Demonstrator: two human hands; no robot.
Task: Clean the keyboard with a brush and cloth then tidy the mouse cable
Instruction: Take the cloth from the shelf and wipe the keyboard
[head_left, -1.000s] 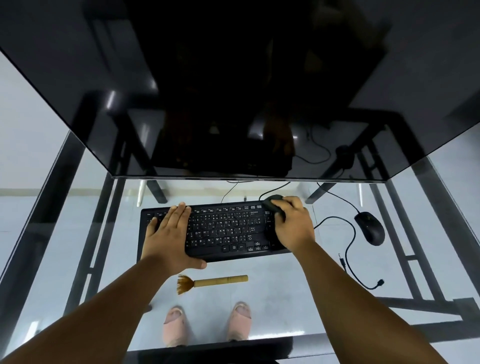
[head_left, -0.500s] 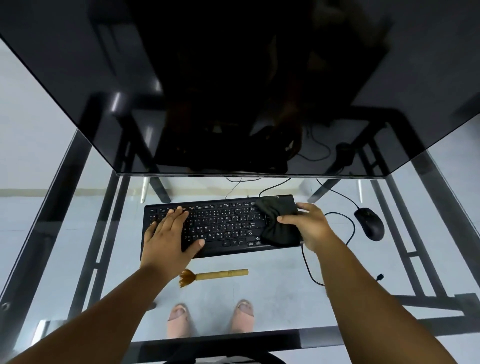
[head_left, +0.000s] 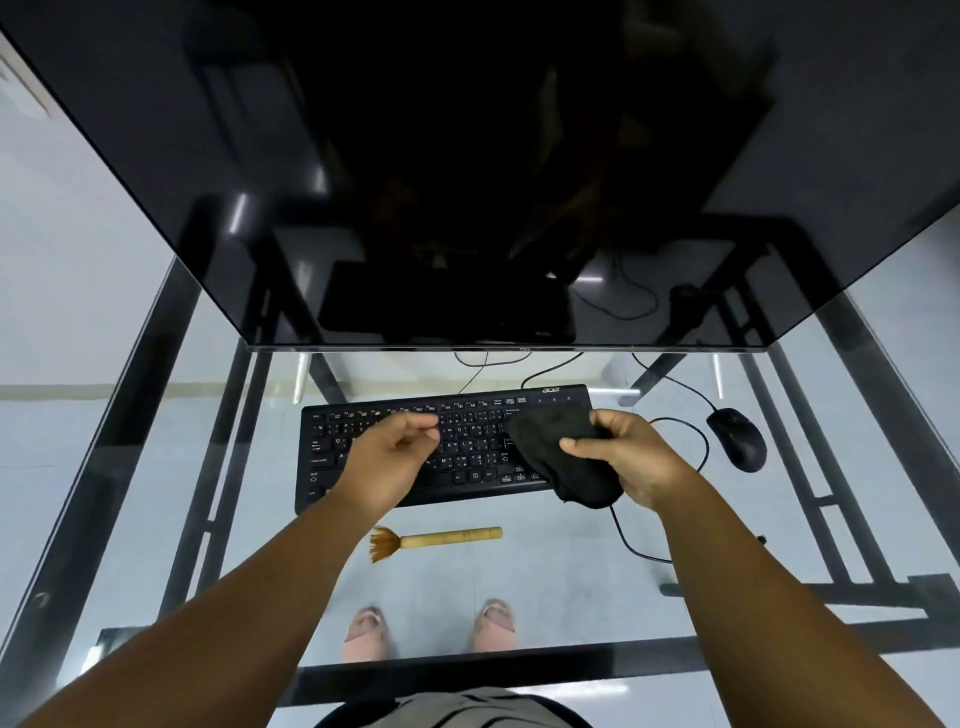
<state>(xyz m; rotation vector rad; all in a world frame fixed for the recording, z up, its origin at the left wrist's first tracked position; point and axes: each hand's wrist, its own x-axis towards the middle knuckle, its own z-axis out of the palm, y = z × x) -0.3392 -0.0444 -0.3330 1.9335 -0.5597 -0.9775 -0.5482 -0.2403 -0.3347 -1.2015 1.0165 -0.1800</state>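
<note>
A black keyboard (head_left: 467, 447) lies on the glass desk below the monitor. My right hand (head_left: 631, 457) grips a black cloth (head_left: 561, 457) that hangs over the keyboard's right end, lifted off the keys. My left hand (head_left: 389, 457) hovers above the keyboard's left half, fingers loosely curled with nothing in them. A bamboo brush (head_left: 436, 540) lies on the glass in front of the keyboard, bristles to the left. A black mouse (head_left: 737, 439) sits at the right, and its cable (head_left: 696, 441) loops behind my right hand and wrist.
A large dark monitor (head_left: 467, 182) overhangs the back of the glass desk (head_left: 571, 582). Black frame bars (head_left: 841, 530) run under the glass at both sides. My feet (head_left: 431, 629) show through the glass below.
My right hand has lifted the cloth off the keyboard's right end. My left hand has risen from the keys and curled its fingers.
</note>
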